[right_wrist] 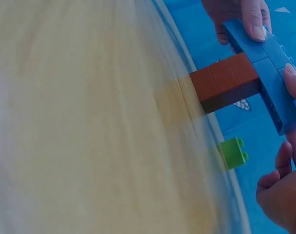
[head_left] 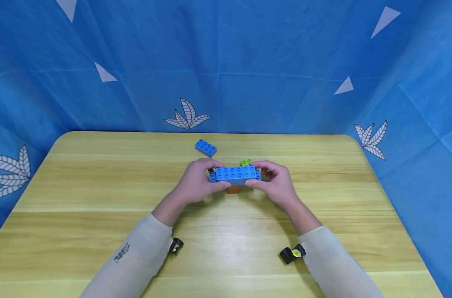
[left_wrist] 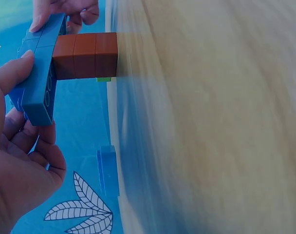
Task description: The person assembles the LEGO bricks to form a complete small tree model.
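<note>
A T-shaped build of toy building bricks stands on the table: a column of three reddish-brown bricks (left_wrist: 84,56) with a bar of blue bricks (head_left: 231,174) across its top. The bar has two layers, and the lower one juts out a little at both ends. My left hand (head_left: 196,182) pinches the bar's left part, thumb in front and fingers behind and below. On the right part my right hand (head_left: 277,182) pinches likewise, its thumb on the front side. The column's foot appears to rest on the tabletop.
Behind the build sits a small green brick (right_wrist: 234,153), partly hidden in the head view. A loose blue brick (head_left: 206,147) lies farther back, left of centre. The wooden table (head_left: 99,174) ends at a blue patterned cloth (head_left: 248,54) hanging behind and at the sides.
</note>
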Demonstrator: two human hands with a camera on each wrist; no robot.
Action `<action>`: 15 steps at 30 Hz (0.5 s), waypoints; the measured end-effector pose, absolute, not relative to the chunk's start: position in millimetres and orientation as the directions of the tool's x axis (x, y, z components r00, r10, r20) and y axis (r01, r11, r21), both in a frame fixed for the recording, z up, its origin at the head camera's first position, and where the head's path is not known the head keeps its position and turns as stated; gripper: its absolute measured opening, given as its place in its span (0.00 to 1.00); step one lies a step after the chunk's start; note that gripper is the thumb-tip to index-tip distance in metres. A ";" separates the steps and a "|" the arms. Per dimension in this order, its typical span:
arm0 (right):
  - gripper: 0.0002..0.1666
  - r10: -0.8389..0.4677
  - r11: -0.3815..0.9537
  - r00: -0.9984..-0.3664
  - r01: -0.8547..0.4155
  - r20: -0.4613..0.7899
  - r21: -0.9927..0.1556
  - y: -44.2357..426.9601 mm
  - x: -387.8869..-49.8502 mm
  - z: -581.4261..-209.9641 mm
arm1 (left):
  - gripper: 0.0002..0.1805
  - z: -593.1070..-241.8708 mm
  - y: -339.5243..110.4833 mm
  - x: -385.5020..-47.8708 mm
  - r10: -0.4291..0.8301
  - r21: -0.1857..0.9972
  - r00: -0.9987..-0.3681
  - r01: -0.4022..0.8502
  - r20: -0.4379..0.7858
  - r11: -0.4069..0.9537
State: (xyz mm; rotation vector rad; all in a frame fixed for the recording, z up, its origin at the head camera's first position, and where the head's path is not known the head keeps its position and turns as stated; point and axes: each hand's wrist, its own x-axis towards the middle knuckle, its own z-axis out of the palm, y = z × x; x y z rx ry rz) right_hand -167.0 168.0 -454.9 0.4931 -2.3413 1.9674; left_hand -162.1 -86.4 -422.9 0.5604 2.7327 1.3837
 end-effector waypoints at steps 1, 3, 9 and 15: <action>0.24 -0.207 0.126 -0.951 -0.256 0.227 -0.958 168.8 -167.1 -456.9 | 0.23 -422.5 -86.2 -162.1 0.331 0.783 -0.934 0.307 0.138 0.541; 0.24 -0.205 0.094 -0.956 -0.235 0.212 -0.967 170.1 -167.3 -461.4 | 0.23 -422.3 -86.2 -162.7 0.335 0.782 -0.932 0.312 0.141 0.539; 0.25 -0.221 -0.005 -0.956 -0.198 0.194 -0.980 168.5 -166.9 -471.1 | 0.25 -421.1 -88.8 -163.7 0.311 0.788 -0.944 0.271 0.107 0.553; 0.24 -0.207 -0.057 -0.960 -0.183 0.191 -0.981 163.9 -166.8 -472.7 | 0.26 -421.6 -95.6 -164.0 0.305 0.814 -0.944 0.272 0.123 0.513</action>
